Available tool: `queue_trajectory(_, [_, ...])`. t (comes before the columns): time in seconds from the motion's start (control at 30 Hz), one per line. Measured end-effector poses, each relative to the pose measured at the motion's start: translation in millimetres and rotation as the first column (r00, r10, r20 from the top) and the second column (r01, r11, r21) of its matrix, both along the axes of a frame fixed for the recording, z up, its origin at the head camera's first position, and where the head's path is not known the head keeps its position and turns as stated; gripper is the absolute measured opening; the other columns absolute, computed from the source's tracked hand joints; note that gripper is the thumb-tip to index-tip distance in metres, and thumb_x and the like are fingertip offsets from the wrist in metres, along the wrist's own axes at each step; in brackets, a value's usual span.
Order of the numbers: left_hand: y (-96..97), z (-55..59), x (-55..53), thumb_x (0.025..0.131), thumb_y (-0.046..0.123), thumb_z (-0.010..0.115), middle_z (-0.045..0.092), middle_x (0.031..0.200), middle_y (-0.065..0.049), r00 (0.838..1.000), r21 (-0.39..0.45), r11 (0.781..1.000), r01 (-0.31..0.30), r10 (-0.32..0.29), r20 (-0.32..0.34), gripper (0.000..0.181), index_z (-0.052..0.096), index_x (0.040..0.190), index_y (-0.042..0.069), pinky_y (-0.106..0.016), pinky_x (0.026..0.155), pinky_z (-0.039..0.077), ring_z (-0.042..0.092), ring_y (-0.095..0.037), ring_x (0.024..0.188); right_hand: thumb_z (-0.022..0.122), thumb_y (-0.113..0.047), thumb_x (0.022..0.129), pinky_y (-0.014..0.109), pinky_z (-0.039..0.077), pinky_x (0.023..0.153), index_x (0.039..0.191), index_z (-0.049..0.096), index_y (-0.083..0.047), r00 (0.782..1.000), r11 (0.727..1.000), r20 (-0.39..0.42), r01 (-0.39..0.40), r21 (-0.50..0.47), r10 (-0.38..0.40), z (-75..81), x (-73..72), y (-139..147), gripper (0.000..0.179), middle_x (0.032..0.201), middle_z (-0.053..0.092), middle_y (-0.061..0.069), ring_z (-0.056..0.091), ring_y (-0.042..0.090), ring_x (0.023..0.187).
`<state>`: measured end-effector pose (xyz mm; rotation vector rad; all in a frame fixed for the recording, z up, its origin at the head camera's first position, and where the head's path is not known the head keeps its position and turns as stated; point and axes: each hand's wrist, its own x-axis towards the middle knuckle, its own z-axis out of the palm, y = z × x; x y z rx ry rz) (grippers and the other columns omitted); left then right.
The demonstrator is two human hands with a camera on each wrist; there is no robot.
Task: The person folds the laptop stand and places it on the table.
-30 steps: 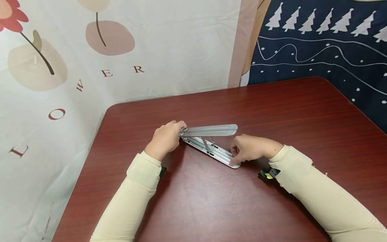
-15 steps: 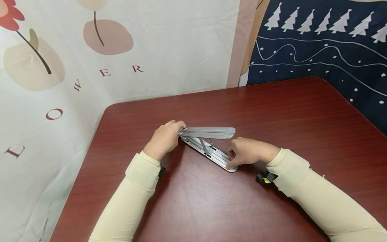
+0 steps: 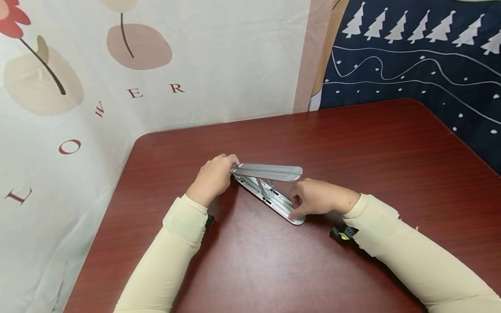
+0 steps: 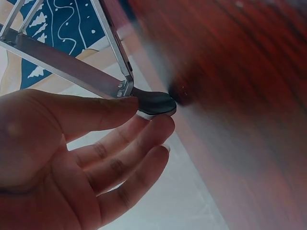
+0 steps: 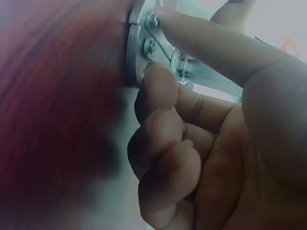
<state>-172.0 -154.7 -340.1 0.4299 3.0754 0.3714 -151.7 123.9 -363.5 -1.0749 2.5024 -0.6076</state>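
A silver folding metal laptop stand (image 3: pixel 270 171) is partly unfolded near the middle of the table. Its upper plate lifts off the lower plate (image 3: pixel 282 208), with thin struts (image 3: pixel 261 187) between them. My left hand (image 3: pixel 213 180) holds the hinged end. In the left wrist view, the thumb and fingers pinch a dark rounded end piece (image 4: pixel 157 104) beside the hinge. At the other end, my right hand (image 3: pixel 318 198) pinches the lower plate between thumb and index finger. Two small screws (image 5: pixel 152 47) show there in the right wrist view, while the other fingers curl below.
The stand is over a reddish-brown wooden table (image 3: pixel 235 269). A pale curtain (image 3: pixel 235 56) with flowers and letters hangs behind it, and a dark blue cloth (image 3: pixel 395 69) with white trees at the right. Black wrist devices (image 3: pixel 343 232) sit under both sleeves.
The right hand and the lower plate's near end have shifted slightly left and toward the person. The upper plate has turned slightly the same way. The left hand stays on the hinged end.
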Motion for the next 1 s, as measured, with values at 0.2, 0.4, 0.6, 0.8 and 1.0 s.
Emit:
queue_trajectory(0.2, [0.9,-1.6,-2.7,0.087,-0.008,0.055,0.069,0.108,-0.011,1.000,-0.025,1.000,-0.004,0.004,-0.015,0.039,0.068,0.115,0.016,-0.053,0.075,0.055,0.069,-0.039,0.097,0.082,-0.026,0.076,0.019,0.036,0.052,0.063,0.058,-0.018,1.000,1.000,0.025,0.003,-0.014,-0.002,-1.7,-0.2,-1,0.029,0.057,0.046,-0.014,0.041,0.000,0.054])
queue_trajectory(0.4, [1.4,-5.2,-8.1,0.090,-0.003,0.056,0.068,0.112,-0.008,1.000,-0.033,0.999,-0.014,0.014,0.003,0.038,0.067,0.119,0.018,-0.052,0.076,0.055,0.069,-0.038,0.099,0.081,-0.019,0.078,0.018,0.041,0.051,0.068,0.063,-0.017,0.996,0.997,0.085,0.011,-0.073,-0.004,-3.7,-3.3,0,0.021,0.057,0.052,-0.013,0.046,-0.001,0.051])
queue_trajectory(0.6, [3.3,-3.8,-11.8,0.091,-0.002,0.056,0.068,0.113,-0.008,1.000,-0.038,0.999,-0.015,0.015,-0.004,0.037,0.068,0.119,0.018,-0.053,0.076,0.055,0.069,-0.037,0.100,0.080,-0.015,0.079,0.019,0.045,0.052,0.069,0.064,-0.016,0.992,0.996,0.121,0.030,-0.088,-0.019,-3.6,-5.8,0,0.019,0.056,0.054,-0.012,0.049,0.000,0.047])
queue_trajectory(0.8, [6.5,-1.9,-14.4,0.090,-0.001,0.056,0.070,0.113,-0.010,0.999,-0.038,0.999,-0.032,0.032,-0.005,0.037,0.069,0.120,0.017,-0.054,0.077,0.055,0.068,-0.037,0.103,0.079,-0.013,0.080,0.020,0.046,0.049,0.070,0.064,-0.016,0.989,0.995,0.148,0.025,-0.099,-0.010,-4.1,-6.3,0,0.018,0.054,0.055,-0.011,0.049,-0.002,0.043])
queue_trajectory(1.0, [10.2,-2.2,-20.2,0.090,0.000,0.057,0.070,0.114,-0.009,0.999,-0.040,0.998,-0.038,0.038,0.002,0.037,0.070,0.119,0.018,-0.054,0.079,0.054,0.068,-0.038,0.103,0.078,-0.013,0.081,0.020,0.046,0.048,0.071,0.064,-0.015,0.987,0.995,0.161,0.026,-0.098,-0.010,-3.5,-5.0,-1,0.017,0.054,0.056,-0.011,0.049,-0.002,0.043])
